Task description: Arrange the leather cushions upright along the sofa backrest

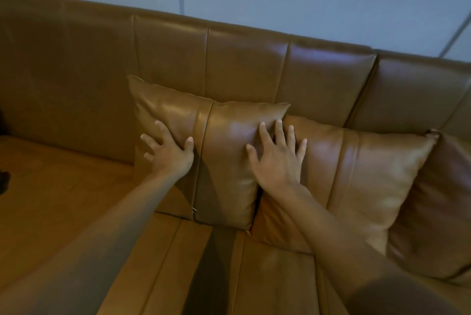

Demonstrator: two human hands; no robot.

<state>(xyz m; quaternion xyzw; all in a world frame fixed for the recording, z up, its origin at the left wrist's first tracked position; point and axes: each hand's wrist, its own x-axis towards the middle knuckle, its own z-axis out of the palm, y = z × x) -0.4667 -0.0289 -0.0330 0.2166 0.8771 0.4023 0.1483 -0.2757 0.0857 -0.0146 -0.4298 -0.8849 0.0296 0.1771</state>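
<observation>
The fingers [279,127] of the right hand [277,162] are spread wide and laid flat on the face of the left cushion [224,151], near its right edge where it overlaps the right cushion [356,177]; they press, they grip nothing. The fingers of the left hand [168,153] are splayed too, flat against the same cushion's left part, the thumb just beside its vertical seam. So both palms push straight ahead into this cushion, which stands upright on the sofa seat [63,187] with its back against the sofa backrest [244,65], its taller side running up and down. The right cushion leans beside it, touching, tilted a little. By my judgement the left one only wants squaring
</observation>
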